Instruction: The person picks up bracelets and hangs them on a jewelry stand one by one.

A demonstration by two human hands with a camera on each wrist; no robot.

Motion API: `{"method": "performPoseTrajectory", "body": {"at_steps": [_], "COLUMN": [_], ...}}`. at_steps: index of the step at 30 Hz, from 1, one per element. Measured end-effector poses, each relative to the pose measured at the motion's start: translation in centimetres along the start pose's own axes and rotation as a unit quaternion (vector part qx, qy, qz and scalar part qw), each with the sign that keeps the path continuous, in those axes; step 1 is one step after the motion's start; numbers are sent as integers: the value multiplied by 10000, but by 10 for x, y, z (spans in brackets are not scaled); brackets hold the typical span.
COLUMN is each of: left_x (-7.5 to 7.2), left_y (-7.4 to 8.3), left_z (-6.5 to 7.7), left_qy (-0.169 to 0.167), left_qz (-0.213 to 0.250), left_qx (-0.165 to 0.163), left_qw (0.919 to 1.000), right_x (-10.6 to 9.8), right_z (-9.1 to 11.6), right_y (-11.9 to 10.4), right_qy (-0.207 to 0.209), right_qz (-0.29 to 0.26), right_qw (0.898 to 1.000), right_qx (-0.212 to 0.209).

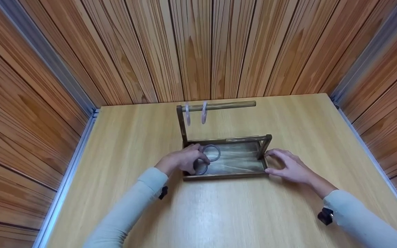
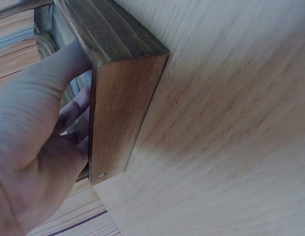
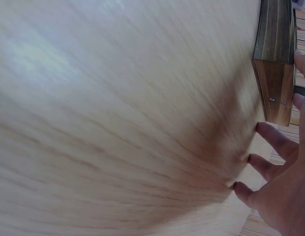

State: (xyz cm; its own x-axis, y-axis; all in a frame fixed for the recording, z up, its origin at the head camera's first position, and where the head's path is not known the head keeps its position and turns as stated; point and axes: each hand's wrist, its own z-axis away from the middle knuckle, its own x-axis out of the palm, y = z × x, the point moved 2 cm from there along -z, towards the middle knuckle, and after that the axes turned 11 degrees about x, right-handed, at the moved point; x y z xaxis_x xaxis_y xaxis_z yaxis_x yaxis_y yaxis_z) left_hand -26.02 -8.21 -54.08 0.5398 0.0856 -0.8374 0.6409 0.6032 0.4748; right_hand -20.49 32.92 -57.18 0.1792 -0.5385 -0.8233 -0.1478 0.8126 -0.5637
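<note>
A dark wooden jewellery stand (image 1: 236, 175) has a shallow tray, a tall left post with a rod (image 1: 233, 105), and a lower bar (image 1: 243, 139). Two pale bangles, one at the post (image 1: 187, 114) and one further along (image 1: 204, 113), hang on the rod. My left hand (image 1: 186, 159) reaches into the tray's left end, thumb and fingers bent about a bangle (image 1: 202, 170). Beside those fingertips lies another bangle (image 1: 212, 152). At the tray's right end, my right hand (image 1: 289, 167) touches the end wall with thumb and index finger. Its other fingers (image 3: 270, 137) spread down onto the tabletop.
The stand sits on a light wooden table (image 1: 212, 213). Wood-plank panels (image 1: 198, 51) rise behind the table and on both sides, with metal rails (image 1: 64, 165) along the side edges. The tray's wall (image 2: 125, 108) hides part of the left fingers in the left wrist view.
</note>
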Motion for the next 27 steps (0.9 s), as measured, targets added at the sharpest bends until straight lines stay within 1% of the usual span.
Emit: {"method": "performPoseTrajectory", "body": {"at_steps": [4, 9, 16, 23, 27], "left_x": [2, 3, -3, -10, -10], "left_y": [0, 1, 4, 6, 6], "left_z": [1, 2, 3, 4, 6], "left_qy": [157, 287, 534, 901, 1011], "left_qz": [61, 43, 47, 14, -47], "left_qx": [104, 5, -67, 182, 315], "left_qw": [9998, 9996, 9985, 9958, 9944], "right_x": [0, 2, 1, -1, -1], "right_z": [1, 1, 1, -1, -1], "right_y": [1, 1, 0, 0, -1], "right_qy": [-11, -45, -36, -70, -27], "right_qz": [25, 58, 111, 54, 41], "right_qw": [10000, 9999, 9999, 10000, 10000], "right_qx": [73, 103, 90, 41, -12]}}
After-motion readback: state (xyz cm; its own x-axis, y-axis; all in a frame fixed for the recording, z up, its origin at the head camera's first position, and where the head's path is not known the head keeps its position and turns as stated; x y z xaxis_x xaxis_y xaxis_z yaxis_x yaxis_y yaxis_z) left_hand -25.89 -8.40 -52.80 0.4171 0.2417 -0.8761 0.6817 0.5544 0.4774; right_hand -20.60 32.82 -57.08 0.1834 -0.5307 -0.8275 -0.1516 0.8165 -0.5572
